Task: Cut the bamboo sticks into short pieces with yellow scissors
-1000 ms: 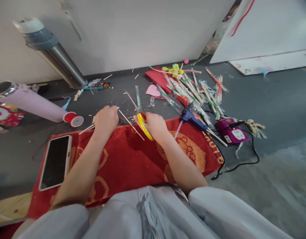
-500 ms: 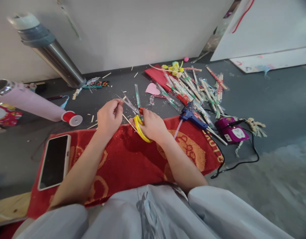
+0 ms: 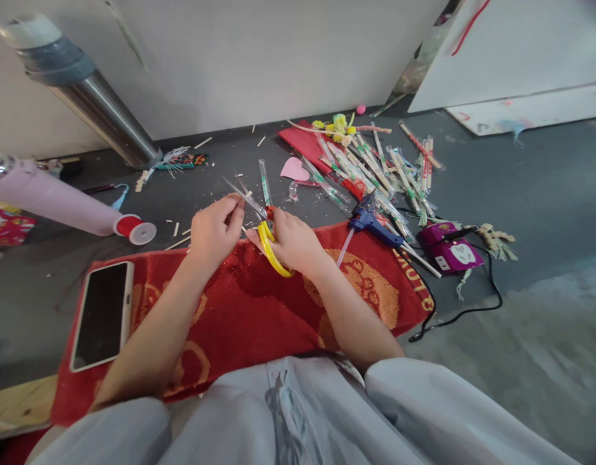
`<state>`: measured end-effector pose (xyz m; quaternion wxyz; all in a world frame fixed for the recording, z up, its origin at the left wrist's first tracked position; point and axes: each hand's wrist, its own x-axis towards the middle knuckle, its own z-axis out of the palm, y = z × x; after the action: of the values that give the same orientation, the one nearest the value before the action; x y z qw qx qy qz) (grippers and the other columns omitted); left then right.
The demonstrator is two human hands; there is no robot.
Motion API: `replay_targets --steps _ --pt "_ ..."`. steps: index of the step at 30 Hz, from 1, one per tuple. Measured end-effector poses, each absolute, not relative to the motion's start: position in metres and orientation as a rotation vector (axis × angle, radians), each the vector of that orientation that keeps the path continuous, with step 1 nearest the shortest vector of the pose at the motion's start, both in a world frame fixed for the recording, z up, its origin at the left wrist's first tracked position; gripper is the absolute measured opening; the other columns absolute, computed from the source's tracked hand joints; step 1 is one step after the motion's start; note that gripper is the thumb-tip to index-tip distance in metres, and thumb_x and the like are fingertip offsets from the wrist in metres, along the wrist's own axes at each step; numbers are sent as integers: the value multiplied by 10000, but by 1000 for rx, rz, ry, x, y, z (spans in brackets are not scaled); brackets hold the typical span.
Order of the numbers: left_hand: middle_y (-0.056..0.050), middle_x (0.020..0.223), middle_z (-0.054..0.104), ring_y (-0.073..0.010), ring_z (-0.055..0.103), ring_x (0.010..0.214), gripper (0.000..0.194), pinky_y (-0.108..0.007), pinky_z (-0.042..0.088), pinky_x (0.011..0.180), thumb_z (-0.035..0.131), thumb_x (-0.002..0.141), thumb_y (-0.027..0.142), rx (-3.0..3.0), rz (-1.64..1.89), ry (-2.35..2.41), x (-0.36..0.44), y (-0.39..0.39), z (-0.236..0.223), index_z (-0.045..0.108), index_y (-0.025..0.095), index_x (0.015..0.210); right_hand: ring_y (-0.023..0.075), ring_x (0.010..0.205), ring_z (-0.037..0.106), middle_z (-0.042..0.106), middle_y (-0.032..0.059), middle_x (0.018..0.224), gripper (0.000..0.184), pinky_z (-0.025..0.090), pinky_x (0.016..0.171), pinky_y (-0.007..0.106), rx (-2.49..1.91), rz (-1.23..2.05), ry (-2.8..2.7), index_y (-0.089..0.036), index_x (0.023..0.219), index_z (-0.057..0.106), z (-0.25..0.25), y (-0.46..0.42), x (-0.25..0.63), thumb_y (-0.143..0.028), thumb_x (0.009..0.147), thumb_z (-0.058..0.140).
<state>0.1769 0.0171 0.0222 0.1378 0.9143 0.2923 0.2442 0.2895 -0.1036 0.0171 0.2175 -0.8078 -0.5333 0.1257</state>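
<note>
My right hand (image 3: pixel 298 242) is closed round the yellow-handled scissors (image 3: pixel 273 252), whose metal blades point up and to the left. A small red bit (image 3: pixel 270 211) shows by the pivot, under my right fingers. My left hand (image 3: pixel 216 229) is pinched close beside the blades, on what looks like a thin pale wooden stick, mostly hidden by the fingers. A small pale piece (image 3: pixel 249 194) shows near the blades. Just beyond lies a wrapped stick packet (image 3: pixel 265 182) in clear plastic with green print.
A red mat (image 3: pixel 259 310) bears a tablet (image 3: pixel 102 316). A blue glue gun (image 3: pixel 375 226), purple power block (image 3: pixel 450 247) with black cord and a pile of wrapped sticks (image 3: pixel 365 168) lie right. At left are a steel flask (image 3: pixel 108 116), pink roll (image 3: pixel 60 200) and red spool (image 3: pixel 135 229).
The thin stick that ran between my hands below the blades is now mostly out of sight. Both hands stay nearly in place; the view has shifted slightly.
</note>
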Motion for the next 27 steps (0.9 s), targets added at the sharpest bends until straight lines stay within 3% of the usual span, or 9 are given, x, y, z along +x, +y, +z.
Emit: replay_targets --steps 6,13,27 --pt "-6 643 567 -125 496 564 253 -249 349 553 394 883 317 2613 704 826 177 17 22 610 195 833 278 1077 607 648 184 1091 716 434 899 358 -2222 363 -1510 -85 1170 492 17 -105 290 -714 872 324" --pt "25 544 446 -102 387 487 228 -245 303 517 413 855 310 2626 704 813 176 18 25 540 194 707 282 1079 603 642 193 1085 706 432 915 368 -2213 364 -1525 -82 1131 497 17 -105 290 -713 874 313" --pt "17 572 488 -107 390 491 240 -243 317 526 410 877 314 2614 686 818 176 18 25 580 197 754 262 1055 613 654 178 1079 661 430 881 348 -2199 399 -1493 -102 1134 500 16 -103 290 -689 890 318"
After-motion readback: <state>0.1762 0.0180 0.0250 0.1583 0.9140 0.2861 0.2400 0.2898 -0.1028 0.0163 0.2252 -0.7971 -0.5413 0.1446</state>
